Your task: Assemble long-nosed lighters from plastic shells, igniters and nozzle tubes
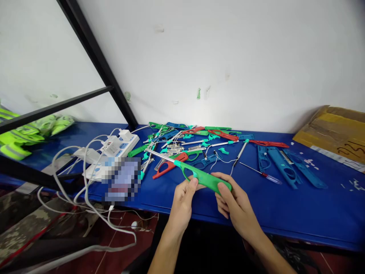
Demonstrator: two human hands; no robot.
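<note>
the fingers of the left hand (182,199) are curled around the trigger end of a green lighter (209,180), thumb on its pale teal trigger. the fingers of the right hand (235,201) pinch the butt of the handle, thumb on the near face and the others behind. both hands are part-closed, grasping the lighter in the lower middle of the frame, above the front of the worktop (285,217). its handle is smooth plastic with an open loop at the trigger; a thin metal tube (161,155) runs from it toward the upper left.

the worktop is glossy blue. behind the lighter, mid-frame, spreads a tangle of lighter parts (196,144): metal rods, thin wires and green, red and blue plastic shells. the tube crosses in front of some of them. a red shell (171,166) lies just beyond the tube.

right of centre are a screwdriver (265,176) with a clear and red handle and flat blue shells (282,167). a worn, taped cardboard box (333,131) sits at the right edge. left of centre, a white power strip (127,146) loaded with plugs and looping cables lies beside a pixelated phone-like object (122,180). a black metal frame (94,49) slants across the upper left, partly blocking yellow-green reflective fabric (17,137).
</note>
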